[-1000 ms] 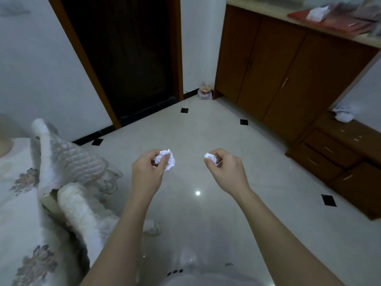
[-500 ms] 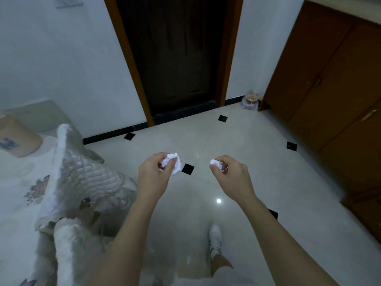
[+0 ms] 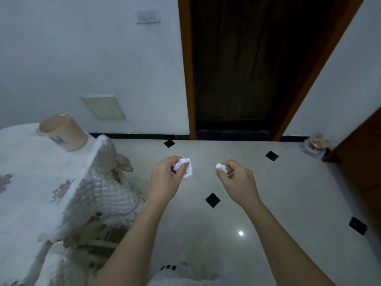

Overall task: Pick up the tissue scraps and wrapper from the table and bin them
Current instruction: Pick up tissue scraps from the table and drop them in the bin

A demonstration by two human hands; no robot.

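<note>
A person stands on a pale tiled floor (image 3: 288,193) dotted with small black diamonds, both bare arms held out in front at about the same height; the left hand (image 3: 165,178) is curled closed around a crumpled white tissue wad (image 3: 183,168), thumb and fingertips pinching it so that most of the wad bulges out beyond them; the right hand (image 3: 237,178) is closed too, pinching a smaller white scrap (image 3: 221,167) between thumb and forefinger, with something thin and pale just showing lower in the fist, too small to identify; the two hands are near each other but apart, over bare floor. To the left is a table (image 3: 31,182) under a white floral cloth with a quilted, frilled edge; a beige cup-shaped tub (image 3: 64,132) stands on its far corner. Straight ahead is a dark wooden door (image 3: 247,65) in an orange-brown frame, set in a white wall (image 3: 82,58) with a switch plate (image 3: 148,16) high up; a small clear container (image 3: 315,144) sits on the floor in the far right corner beside a brown cabinet (image 3: 362,153).
</note>
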